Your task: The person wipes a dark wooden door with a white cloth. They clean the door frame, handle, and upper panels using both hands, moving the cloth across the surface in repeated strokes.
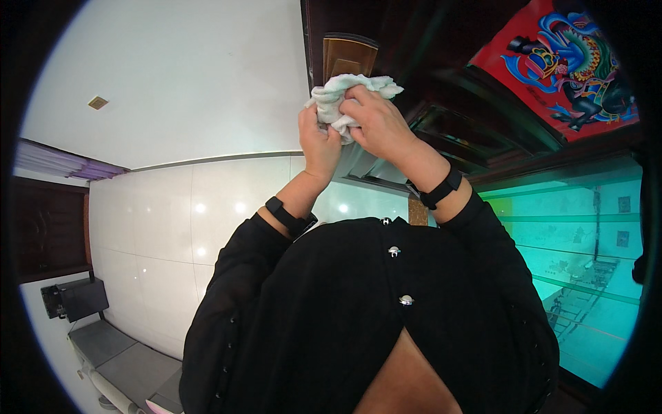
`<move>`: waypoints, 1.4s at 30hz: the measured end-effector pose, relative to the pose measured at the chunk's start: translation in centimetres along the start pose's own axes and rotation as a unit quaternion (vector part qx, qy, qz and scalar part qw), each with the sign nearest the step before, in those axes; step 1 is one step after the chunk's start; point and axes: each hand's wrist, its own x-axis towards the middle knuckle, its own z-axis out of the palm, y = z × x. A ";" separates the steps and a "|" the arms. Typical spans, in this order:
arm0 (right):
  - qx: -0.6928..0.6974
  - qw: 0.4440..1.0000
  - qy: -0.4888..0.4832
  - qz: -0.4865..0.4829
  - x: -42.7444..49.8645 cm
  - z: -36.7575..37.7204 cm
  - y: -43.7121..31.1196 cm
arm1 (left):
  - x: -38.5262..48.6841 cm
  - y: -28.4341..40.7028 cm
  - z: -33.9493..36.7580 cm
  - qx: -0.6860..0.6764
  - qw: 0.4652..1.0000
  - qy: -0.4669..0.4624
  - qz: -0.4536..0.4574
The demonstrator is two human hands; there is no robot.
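A crumpled white cloth (pixel 331 95) is bunched between both hands, out in front of my chest. Its near left edge is gripped by my left hand (pixel 318 142), thumb and fingers bent around it. From the right, my right hand (pixel 377 119) curls its fingers into the folds. Just beyond the cloth is a brown and gold lock plate (pixel 350 54) on a dark wooden door (pixel 414 46); whether the cloth touches the door I cannot tell. Part of the plate is hidden behind the cloth.
A red poster with a painted figure (pixel 574 67) is on the door at the upper right. White wall (pixel 207 67) with a small switch plate (pixel 98 102) rises at left, above a tiled floor (pixel 150 217). A grey sofa (pixel 124 349) stands lower left, and greenish glass (pixel 574 248) lies to the right.
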 end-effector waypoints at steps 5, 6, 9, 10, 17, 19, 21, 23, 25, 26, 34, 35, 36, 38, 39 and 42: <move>0.031 0.999 -0.018 -0.028 -0.3 -0.7 0.9 | -1.0 1.2 0.4 0.015 1.000 0.024 0.010; 0.039 0.999 -0.016 -0.032 -0.4 -0.7 1.0 | -1.2 1.4 0.4 0.023 0.999 0.030 0.018; 0.060 0.998 -0.011 -0.030 -0.8 -0.8 1.4 | -1.6 1.6 0.6 0.031 0.998 0.049 0.035; 0.060 0.998 -0.011 -0.031 -1.0 -0.8 1.6 | -1.7 1.6 0.7 0.044 0.997 0.053 0.039; 0.069 0.995 0.005 -0.066 -2.4 -1.3 3.4 | -3.2 2.2 2.0 0.076 0.993 0.082 0.042; 0.070 0.995 0.006 -0.076 -2.7 -1.5 3.7 | -3.7 2.5 2.4 0.071 0.993 0.090 0.038; 0.078 0.994 0.003 -0.081 -3.2 -2.0 4.2 | -4.3 2.9 3.0 0.067 0.993 0.095 0.034; 0.067 0.994 -0.001 -0.081 -3.9 -2.4 4.6 | -4.8 3.3 3.7 0.073 0.993 0.094 0.025; 0.057 0.995 0.004 -0.085 -4.6 -2.8 5.0 | -5.4 3.6 4.3 0.073 0.992 0.095 0.025; 0.052 0.995 0.009 -0.089 -5.0 -2.9 5.3 | -5.6 3.8 4.6 0.071 0.992 0.097 0.027; 0.019 0.994 0.052 -0.093 -9.2 -3.9 7.3 | -7.7 4.9 7.0 0.044 0.995 0.076 0.051; 0.016 0.994 0.055 -0.091 -9.8 -4.0 7.6 | -7.9 5.0 7.3 0.043 0.995 0.072 0.058; 0.014 0.994 0.058 -0.089 -10.4 -4.1 7.9 | -8.1 5.0 7.6 0.042 0.995 0.068 0.066; 0.013 0.995 0.063 -0.081 -11.3 -4.0 8.4 | -8.6 5.1 8.1 0.042 0.996 0.054 0.062; 0.013 0.995 0.066 -0.077 -11.8 -4.0 8.7 | -8.9 5.2 8.4 0.042 0.996 0.047 0.061; 0.017 0.996 0.065 -0.064 -13.1 -3.8 9.2 | -9.5 5.1 9.2 0.049 0.996 0.045 0.067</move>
